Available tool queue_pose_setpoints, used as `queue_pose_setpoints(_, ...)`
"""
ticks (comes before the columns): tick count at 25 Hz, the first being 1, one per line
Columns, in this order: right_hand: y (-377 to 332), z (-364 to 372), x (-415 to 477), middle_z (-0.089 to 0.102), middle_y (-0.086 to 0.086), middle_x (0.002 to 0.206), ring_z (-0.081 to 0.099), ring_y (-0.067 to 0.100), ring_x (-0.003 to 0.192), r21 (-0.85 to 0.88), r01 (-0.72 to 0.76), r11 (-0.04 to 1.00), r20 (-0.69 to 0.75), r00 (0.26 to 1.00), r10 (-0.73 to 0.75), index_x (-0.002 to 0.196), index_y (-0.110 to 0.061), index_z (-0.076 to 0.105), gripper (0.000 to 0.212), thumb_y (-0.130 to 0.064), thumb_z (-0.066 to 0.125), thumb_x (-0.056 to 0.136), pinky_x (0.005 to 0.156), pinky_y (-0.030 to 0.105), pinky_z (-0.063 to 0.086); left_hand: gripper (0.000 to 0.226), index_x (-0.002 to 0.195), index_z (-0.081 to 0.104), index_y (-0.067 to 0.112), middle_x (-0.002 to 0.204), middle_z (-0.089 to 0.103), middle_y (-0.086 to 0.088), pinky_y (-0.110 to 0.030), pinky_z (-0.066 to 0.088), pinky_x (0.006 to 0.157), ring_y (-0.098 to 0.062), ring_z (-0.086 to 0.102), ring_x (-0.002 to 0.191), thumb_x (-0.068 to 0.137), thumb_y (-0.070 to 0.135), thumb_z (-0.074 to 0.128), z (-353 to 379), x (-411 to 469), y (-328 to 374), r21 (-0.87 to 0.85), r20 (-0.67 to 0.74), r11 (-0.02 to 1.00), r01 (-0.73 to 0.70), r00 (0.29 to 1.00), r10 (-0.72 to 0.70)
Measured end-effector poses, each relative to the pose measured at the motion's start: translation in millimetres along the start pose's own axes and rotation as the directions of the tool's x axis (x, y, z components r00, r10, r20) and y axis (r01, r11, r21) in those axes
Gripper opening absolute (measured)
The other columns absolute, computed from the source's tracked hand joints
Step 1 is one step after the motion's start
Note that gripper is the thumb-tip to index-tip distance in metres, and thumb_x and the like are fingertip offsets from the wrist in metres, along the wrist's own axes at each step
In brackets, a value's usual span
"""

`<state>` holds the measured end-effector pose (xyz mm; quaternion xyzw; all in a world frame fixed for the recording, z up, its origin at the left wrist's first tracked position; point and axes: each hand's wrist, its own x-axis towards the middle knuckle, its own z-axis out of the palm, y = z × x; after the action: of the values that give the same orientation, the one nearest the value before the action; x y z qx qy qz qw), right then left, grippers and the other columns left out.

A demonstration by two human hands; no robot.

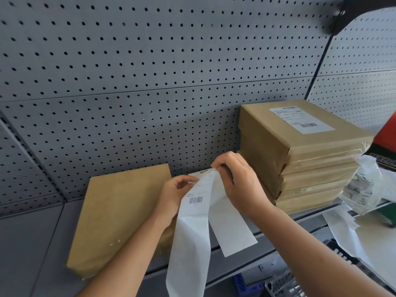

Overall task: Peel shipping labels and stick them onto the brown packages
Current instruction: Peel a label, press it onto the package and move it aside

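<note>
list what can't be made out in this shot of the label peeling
All in the head view.
Print on the stuck label atop the stack: too small to read.
Print on the label strip: too small.
Lower packages in the stack: tops covered by those above, labels unknown.
Red box: cut off by the right edge.
Dark object, top right: blurred and cut off.

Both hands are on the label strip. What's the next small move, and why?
Probably pull the right hand away to finish parting the label strip into its two layers: it pinches the top corner, the left hand holds the printed side, and the layers hang split below. The brown package at left has no label yet.
</note>
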<state>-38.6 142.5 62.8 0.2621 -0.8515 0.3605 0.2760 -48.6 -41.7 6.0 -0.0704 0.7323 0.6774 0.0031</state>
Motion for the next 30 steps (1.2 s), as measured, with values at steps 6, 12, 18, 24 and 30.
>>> queue_pose_setpoints(6, -9, -17, 10, 0.062, -0.003, 0.094, 0.056, 0.021, 0.090, 0.005, 0.033, 0.999, -0.063, 0.998, -0.032, 0.094, -0.011, 0.060, 0.013, 0.001, 0.053, 0.096, 0.077, 0.044, 0.049, 0.011, 0.087, 0.078, 0.017, 0.085, 0.077, 0.000, -0.038, 0.062, 0.072, -0.021, 0.072, 0.079, 0.090, 0.007, 0.074, 8, 2, -4, 0.268, 0.059, 0.958, -0.098, 0.995, 0.086)
queue_pose_setpoints(12, -19, -27, 22, 0.062, -0.001, 0.094, 0.055, 0.022, 0.088, -0.015, 0.086, 0.996, -0.101, 0.991, -0.087, 0.095, -0.008, 0.061, 0.013, 0.002, 0.053, 0.096, 0.076, 0.041, 0.049, 0.054, 0.050, 0.036, 0.015, 0.054, 0.041, 0.001, -0.029, 0.030, 0.061, -0.014, 0.035, 0.055, 0.098, 0.007, 0.060, 20, -12, 3, 0.481, 0.073, 0.874, 0.062, 0.991, -0.111)
queue_pose_setpoints(18, -29, -37, 32, 0.061, -0.001, 0.095, 0.056, 0.020, 0.088, 0.002, 0.084, 0.996, -0.145, 0.986, -0.083, 0.097, -0.008, 0.061, 0.012, 0.001, 0.052, 0.096, 0.073, 0.030, 0.046, 0.028, 0.064, 0.059, 0.028, 0.068, 0.061, -0.001, -0.035, 0.044, 0.063, -0.020, 0.058, 0.065, 0.092, 0.034, 0.061, 13, -30, 4, 0.550, 0.297, 0.809, -0.208, 0.954, 0.043)
queue_pose_setpoints(24, -38, -44, 44, 0.062, -0.001, 0.097, 0.057, 0.022, 0.094, 0.040, 0.102, 0.994, -0.217, 0.972, -0.091, 0.100, -0.007, 0.061, 0.012, 0.001, 0.053, 0.096, 0.078, 0.033, 0.048, 0.028, 0.077, 0.058, 0.018, 0.083, 0.067, -0.014, -0.036, 0.044, 0.064, -0.025, 0.058, 0.069, 0.101, 0.031, 0.052, 17, -23, -6, 0.634, 0.298, 0.745, -0.210, 0.954, 0.015)
queue_pose_setpoints(30, -43, -43, 53, 0.061, -0.001, 0.099, 0.058, 0.023, 0.096, 0.087, 0.122, 0.989, -0.263, 0.960, -0.095, 0.103, -0.008, 0.061, 0.015, 0.001, 0.051, 0.096, 0.082, 0.040, 0.050, 0.025, 0.092, 0.070, 0.025, 0.101, 0.070, 0.001, -0.032, 0.052, 0.074, -0.027, 0.066, 0.091, 0.101, 0.016, 0.049, 13, -14, -19, 0.762, 0.372, 0.564, -0.318, 0.928, 0.020)
